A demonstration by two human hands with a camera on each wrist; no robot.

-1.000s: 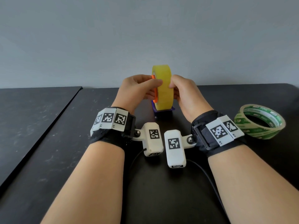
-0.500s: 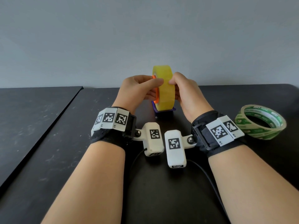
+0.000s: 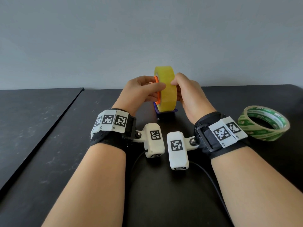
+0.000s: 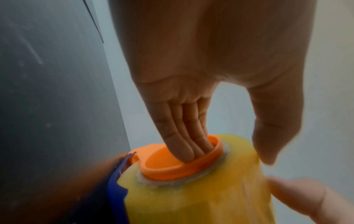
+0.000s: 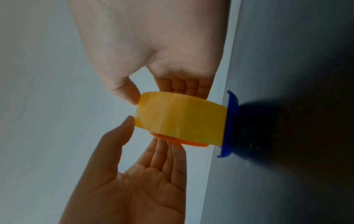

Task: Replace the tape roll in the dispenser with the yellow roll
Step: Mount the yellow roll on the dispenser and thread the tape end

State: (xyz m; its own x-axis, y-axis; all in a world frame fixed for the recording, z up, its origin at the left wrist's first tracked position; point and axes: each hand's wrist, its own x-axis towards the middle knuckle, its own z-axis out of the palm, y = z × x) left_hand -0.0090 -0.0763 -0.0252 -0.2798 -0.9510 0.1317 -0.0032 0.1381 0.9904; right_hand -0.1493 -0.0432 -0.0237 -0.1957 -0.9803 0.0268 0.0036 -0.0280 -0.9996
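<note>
The yellow roll (image 3: 167,90) stands on edge on an orange hub (image 3: 156,89), over the blue dispenser (image 3: 165,113) on the black table. My left hand (image 3: 152,90) has straight fingers (image 4: 184,145) inside the hub (image 4: 172,165), with its thumb lying on the roll's outer band (image 4: 201,197). My right hand (image 3: 177,90) holds the roll's other side, thumb at the edge (image 5: 130,94) and fingers behind the roll (image 5: 182,119). Only a strip of the blue dispenser (image 5: 229,124) shows below the roll.
A green-printed tape roll (image 3: 264,123) lies flat on the table to the right of my right wrist. A seam between two black tabletops (image 3: 54,122) runs along the left. A grey wall stands behind the table.
My right thumb has crept slightly up the roll's edge. The roll, hub and dispenser stay where they were.
</note>
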